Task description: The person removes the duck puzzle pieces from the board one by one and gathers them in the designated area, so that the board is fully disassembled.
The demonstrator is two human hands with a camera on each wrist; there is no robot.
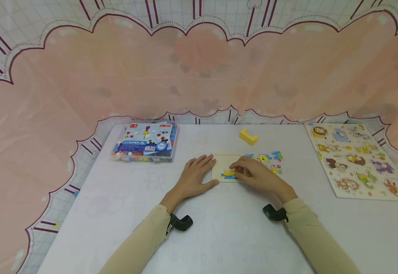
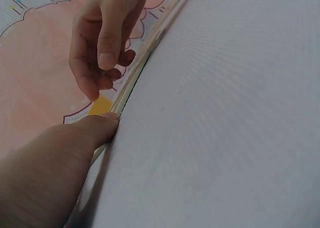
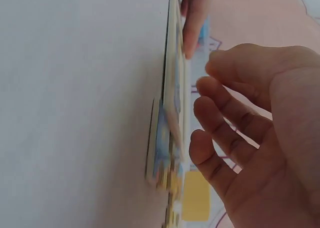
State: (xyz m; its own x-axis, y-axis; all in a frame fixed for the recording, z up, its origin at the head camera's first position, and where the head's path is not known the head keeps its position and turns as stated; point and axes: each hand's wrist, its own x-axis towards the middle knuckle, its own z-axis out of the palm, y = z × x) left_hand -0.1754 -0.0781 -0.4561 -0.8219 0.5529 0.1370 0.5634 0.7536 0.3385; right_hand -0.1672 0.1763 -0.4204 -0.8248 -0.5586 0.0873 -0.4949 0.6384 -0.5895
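Note:
A small pale wooden puzzle board [image 1: 220,163] lies on the white table, with a blue-and-yellow puzzle piece [image 1: 228,174] on its lower part. My left hand [image 1: 195,177] rests at the board's left edge, its fingers spread and its thumb [image 2: 106,127] touching the near edge. Over the right side of the board is my right hand [image 1: 261,178], its fingers loosely bent. In the right wrist view the fingertips [image 3: 202,144] stand apart and nothing shows between them. Several loose puzzle pieces [image 1: 276,155] lie just beyond the right hand, which partly hides them.
Behind the board stands a yellow notched block [image 1: 248,137]. A clear plastic box [image 1: 144,141] of coloured parts is at the back left. On the right lies a large board of animal pictures [image 1: 360,161]. A patterned pink cloth [image 1: 199,72] hangs behind the table.

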